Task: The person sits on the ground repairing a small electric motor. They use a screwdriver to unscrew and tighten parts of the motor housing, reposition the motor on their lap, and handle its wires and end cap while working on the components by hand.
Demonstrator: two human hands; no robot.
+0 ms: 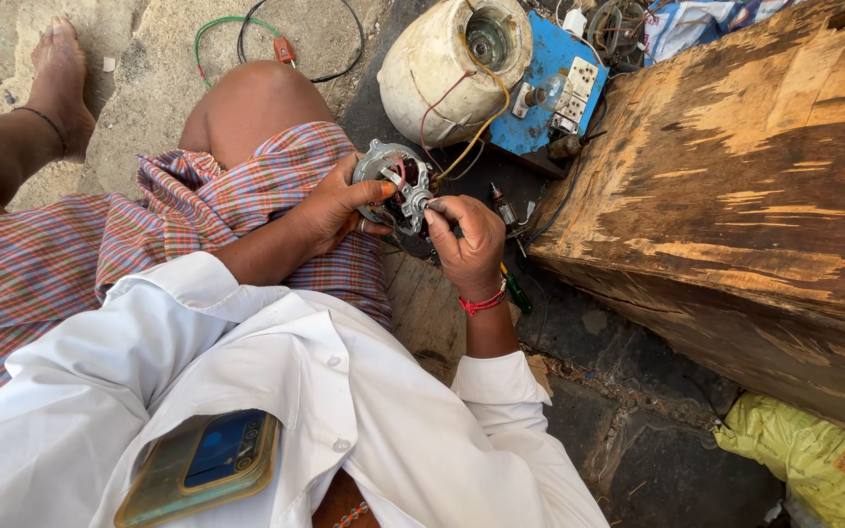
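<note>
The left hand (330,210) reaches in from the left, its fingers curled and its thumb pointing right. The right hand (466,240) comes up from below with its fingers bent and its fingertips pinched close together. Both hands sit close side by side, and both forearms are bare.

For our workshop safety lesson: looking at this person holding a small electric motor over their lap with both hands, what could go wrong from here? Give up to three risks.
1. The motor is held only by the left hand and right hand above the knee; it could slip onto the leg or ground.
2. The loose yellow and red wires running to the white housing might snag or tug.
3. The phone pokes out of the shirt pocket and could fall out.
</note>
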